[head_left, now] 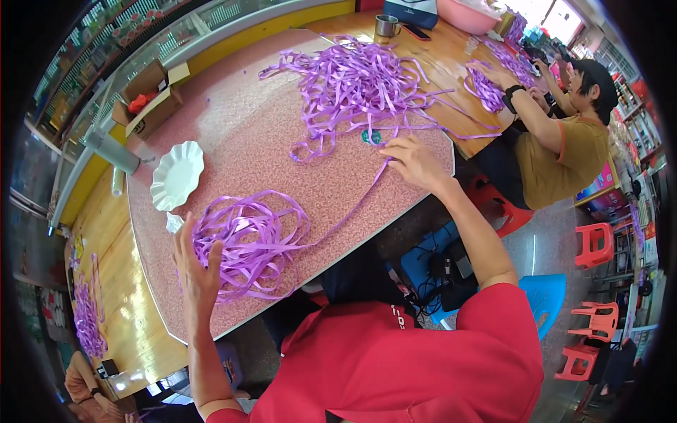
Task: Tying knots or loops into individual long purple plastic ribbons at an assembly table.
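Note:
A loose heap of purple ribbon (254, 243) lies near me on the pink speckled tabletop (240, 134). Against its left side rests my left hand (195, 261), thumb and fingers apart, gripping nothing that I can see. My right hand (416, 163) pinches a strand of the same purple ribbon between thumb and fingertips, and that strand (352, 208) runs taut down to the near heap. Just beyond the right hand spreads a larger tangled purple ribbon pile (367, 84). A small green round thing (371, 137) sits at its near edge, partly covered by ribbon.
To the left stand a white scalloped plate (177, 176), a grey cylinder (113, 149) and an open cardboard box (149, 102). A metal mug (386, 26) and a pink basin (469, 15) are at the back. On the right, a person in brown (564, 151) handles more ribbon.

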`<state>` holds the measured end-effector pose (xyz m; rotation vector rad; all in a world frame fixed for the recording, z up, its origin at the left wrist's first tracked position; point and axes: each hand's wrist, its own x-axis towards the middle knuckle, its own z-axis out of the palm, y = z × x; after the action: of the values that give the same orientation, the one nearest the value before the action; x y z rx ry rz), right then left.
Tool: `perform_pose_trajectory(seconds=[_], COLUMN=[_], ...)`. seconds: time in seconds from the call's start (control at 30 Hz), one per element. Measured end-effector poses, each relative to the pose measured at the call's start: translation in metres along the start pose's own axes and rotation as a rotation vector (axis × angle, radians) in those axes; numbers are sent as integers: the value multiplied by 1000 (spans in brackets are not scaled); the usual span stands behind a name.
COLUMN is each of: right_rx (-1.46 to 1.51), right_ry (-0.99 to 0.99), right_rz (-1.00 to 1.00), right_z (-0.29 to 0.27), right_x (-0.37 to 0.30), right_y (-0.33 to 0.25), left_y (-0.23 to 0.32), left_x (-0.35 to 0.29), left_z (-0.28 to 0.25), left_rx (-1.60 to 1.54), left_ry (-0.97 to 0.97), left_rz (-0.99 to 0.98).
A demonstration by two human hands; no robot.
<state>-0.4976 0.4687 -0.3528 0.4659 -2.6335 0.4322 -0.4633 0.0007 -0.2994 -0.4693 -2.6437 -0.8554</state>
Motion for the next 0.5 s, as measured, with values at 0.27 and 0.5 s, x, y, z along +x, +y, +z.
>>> perform_pose_trajectory(seconds=[0.27,0.5], right_rx=[217,1113], right_ry=[103,-528], right_rz=[-107,258], right_z=[9,-28], right_x=[3,15], right_y=[-59,-146], left_y=[58,110], left_x=[17,22], left_z=[53,77], left_rx=[-10,-68], left_ry=[-23,-25], left_rz=[411,719])
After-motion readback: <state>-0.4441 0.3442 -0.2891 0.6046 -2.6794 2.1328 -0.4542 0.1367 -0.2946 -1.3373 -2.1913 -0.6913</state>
